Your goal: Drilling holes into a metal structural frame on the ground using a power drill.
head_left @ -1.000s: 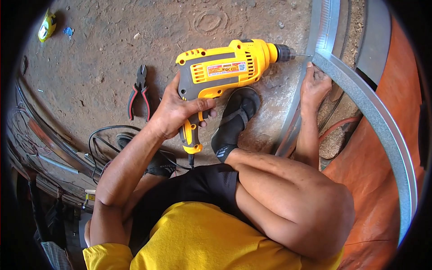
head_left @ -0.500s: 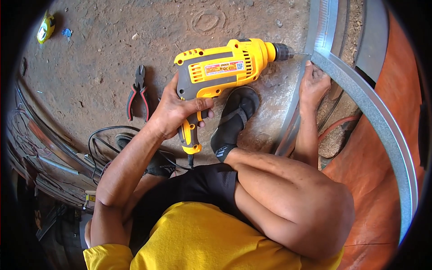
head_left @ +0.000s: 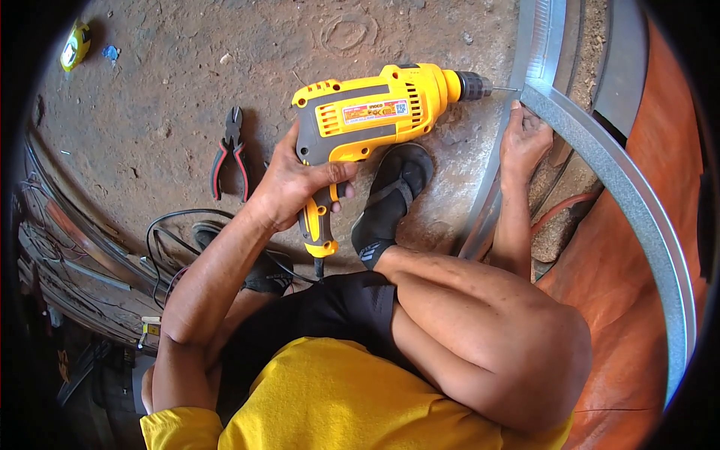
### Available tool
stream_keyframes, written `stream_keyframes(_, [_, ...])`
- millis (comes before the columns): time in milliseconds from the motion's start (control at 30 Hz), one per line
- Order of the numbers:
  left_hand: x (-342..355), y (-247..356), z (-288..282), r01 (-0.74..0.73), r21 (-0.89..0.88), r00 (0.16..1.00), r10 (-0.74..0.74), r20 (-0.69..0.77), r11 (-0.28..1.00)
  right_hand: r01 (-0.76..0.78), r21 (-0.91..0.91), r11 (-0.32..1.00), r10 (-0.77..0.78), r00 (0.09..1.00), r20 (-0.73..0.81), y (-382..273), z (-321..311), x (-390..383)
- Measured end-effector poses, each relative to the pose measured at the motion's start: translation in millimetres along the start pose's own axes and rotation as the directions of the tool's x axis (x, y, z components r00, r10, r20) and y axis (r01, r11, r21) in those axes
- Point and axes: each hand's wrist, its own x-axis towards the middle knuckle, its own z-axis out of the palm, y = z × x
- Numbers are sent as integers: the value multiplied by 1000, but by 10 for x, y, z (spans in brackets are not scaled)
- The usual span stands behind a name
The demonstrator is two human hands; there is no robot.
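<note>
My left hand (head_left: pixel 289 182) is wrapped round the grip of a yellow and dark grey power drill (head_left: pixel 367 112), held level and pointing right. Its thumb lies across the handle near the trigger. From the black chuck a thin drill bit (head_left: pixel 504 89) reaches to the corner where two galvanized metal channels meet; I cannot tell whether it has gone into the metal. My right hand (head_left: pixel 525 142) is closed at the end of the long metal channel (head_left: pixel 622 161), just below the bit, its fingers partly hidden. The other channel (head_left: pixel 538 45) runs up from that corner.
Red-handled pliers (head_left: pixel 231 154) lie on the dirt floor left of the drill. A yellow tape measure (head_left: pixel 76 46) sits at the far left. The black cord (head_left: pixel 172 216) loops near my shoes. An orange sheet (head_left: pixel 607 277) spreads at right; metal strips and wires (head_left: pixel 82 247) lie at left.
</note>
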Motion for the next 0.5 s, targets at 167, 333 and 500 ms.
stream_keyframes(167, [-161,-114,-237,-10,14,995,11,-97,1000,-76,26,997,72,990,122,59,404,-227])
stream_keyframes(333, [-55,-7,-57,12,-7,999,-12,-40,1000,-20,46,999,19,999,33,14,138,-53])
stream_keyframes(500, [-54,-38,-111,-10,33,999,12,-37,999,-17,31,999,16,999,34,27,177,-78])
